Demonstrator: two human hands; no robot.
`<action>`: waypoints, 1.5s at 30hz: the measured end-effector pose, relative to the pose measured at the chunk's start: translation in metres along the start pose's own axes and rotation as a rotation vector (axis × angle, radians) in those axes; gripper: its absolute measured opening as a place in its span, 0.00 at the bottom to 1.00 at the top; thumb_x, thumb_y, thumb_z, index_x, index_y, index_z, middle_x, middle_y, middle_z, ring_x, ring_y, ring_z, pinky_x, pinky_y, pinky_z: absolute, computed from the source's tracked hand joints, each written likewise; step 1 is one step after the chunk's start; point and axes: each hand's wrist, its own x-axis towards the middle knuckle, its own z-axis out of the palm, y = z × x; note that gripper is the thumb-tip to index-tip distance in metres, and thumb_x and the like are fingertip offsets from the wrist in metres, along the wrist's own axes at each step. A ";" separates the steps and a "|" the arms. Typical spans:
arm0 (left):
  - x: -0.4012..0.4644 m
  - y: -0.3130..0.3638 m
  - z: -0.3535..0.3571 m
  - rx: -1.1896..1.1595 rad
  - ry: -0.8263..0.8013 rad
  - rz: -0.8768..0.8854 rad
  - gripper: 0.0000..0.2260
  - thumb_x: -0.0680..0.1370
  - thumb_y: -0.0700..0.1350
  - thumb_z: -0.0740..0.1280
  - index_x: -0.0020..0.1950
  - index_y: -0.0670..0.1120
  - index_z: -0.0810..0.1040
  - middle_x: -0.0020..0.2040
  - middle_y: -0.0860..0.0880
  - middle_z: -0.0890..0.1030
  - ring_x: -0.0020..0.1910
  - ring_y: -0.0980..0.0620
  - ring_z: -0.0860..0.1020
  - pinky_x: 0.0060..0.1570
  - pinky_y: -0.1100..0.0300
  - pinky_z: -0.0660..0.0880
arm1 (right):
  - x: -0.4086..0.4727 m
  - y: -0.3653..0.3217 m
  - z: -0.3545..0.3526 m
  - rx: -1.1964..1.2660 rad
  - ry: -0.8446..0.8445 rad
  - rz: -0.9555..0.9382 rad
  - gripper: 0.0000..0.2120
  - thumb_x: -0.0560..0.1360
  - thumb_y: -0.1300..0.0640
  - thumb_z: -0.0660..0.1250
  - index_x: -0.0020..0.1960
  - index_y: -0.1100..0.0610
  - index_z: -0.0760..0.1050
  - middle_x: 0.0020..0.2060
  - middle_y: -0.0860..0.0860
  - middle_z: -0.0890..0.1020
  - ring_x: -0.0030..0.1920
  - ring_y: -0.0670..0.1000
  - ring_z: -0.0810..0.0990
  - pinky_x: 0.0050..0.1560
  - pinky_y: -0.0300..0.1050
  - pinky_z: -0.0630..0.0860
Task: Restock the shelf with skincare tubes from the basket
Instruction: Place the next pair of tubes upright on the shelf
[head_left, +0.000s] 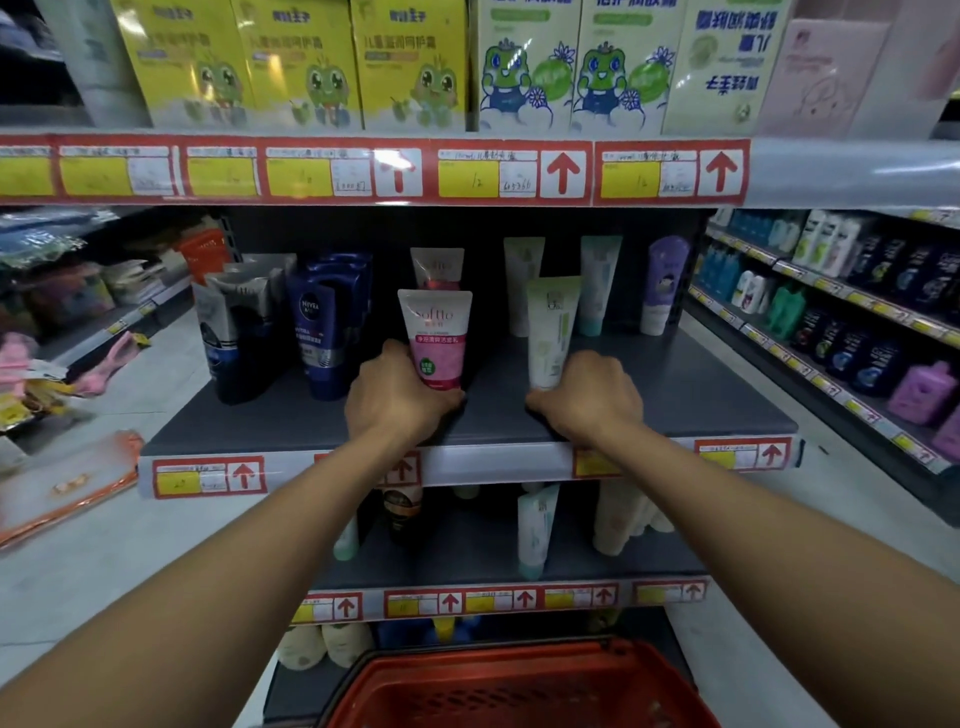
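My left hand (397, 397) grips the base of a pink and white tube (436, 332) that stands upright on the dark middle shelf (691, 389). My right hand (589, 397) grips the bottom of a pale green tube (550, 327), also upright on that shelf. Behind them stand another pink tube (437, 266), two pale tubes (522, 280) and a purple tube (664, 283). The red basket (519, 686) sits low at the bottom edge, below my forearms; its contents are hidden.
Dark blue tubes (322, 322) and grey-black packs (241, 332) fill the shelf's left side. Yellow and white boxed goods (410, 62) stand on the shelf above. More tubes (535, 530) stand on the shelf below. Side racks of bottles (857, 312) flank the right, soft goods the left.
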 end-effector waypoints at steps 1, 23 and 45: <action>0.006 0.001 0.001 0.005 -0.006 -0.012 0.33 0.63 0.62 0.81 0.59 0.47 0.75 0.56 0.45 0.83 0.54 0.39 0.82 0.52 0.45 0.81 | 0.005 -0.001 0.000 0.006 -0.009 0.013 0.19 0.67 0.42 0.75 0.49 0.54 0.77 0.43 0.52 0.78 0.47 0.59 0.81 0.40 0.46 0.73; 0.104 0.002 0.046 -0.091 -0.033 -0.062 0.32 0.63 0.58 0.83 0.62 0.46 0.82 0.59 0.44 0.84 0.58 0.42 0.83 0.55 0.51 0.82 | 0.113 -0.005 0.037 0.031 -0.013 0.003 0.38 0.70 0.31 0.71 0.65 0.61 0.75 0.61 0.60 0.80 0.59 0.62 0.80 0.50 0.48 0.76; 0.102 -0.004 0.059 -0.097 0.023 -0.028 0.19 0.72 0.59 0.75 0.53 0.46 0.85 0.53 0.43 0.86 0.54 0.41 0.84 0.44 0.60 0.74 | 0.118 0.002 0.050 0.061 0.064 -0.031 0.21 0.70 0.36 0.70 0.48 0.54 0.81 0.47 0.54 0.84 0.48 0.57 0.82 0.44 0.46 0.76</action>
